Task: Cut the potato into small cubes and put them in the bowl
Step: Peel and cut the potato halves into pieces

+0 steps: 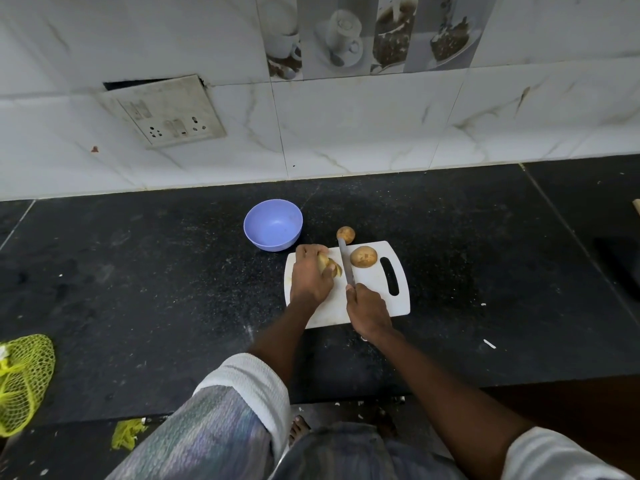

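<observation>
Taking the white cutting board (367, 299) as the landmark and reading from its left: a yellow mesh bag (24, 379) lies far off to the left at the counter's edge, well apart from the work. Just beyond the board's far-left corner sits the blue bowl (273, 224), with nothing visible inside it. On the left part of the board the left hand (309, 275) curls over the potato piece (328, 265) being cut, pinning it down; slices already seem to fan from its right side. Immediately right of that, the knife (347, 263) stands with its blade pointing away across the board, its handle gripped in the right hand (367, 308) near the board's front edge. Right of the blade a potato half (363, 257) rests on the board beside the handle slot, and a small whole potato (345, 234) sits on the counter touching the board's far edge. The cutting looks to be at an early stage, with slices but no cubes. The main danger, as I judge it, is the closeness of blade to left fingertips: the rounded piece could rock or slide under pressure and bring the edge onto them. The board might also skid on the smooth counter.
</observation>
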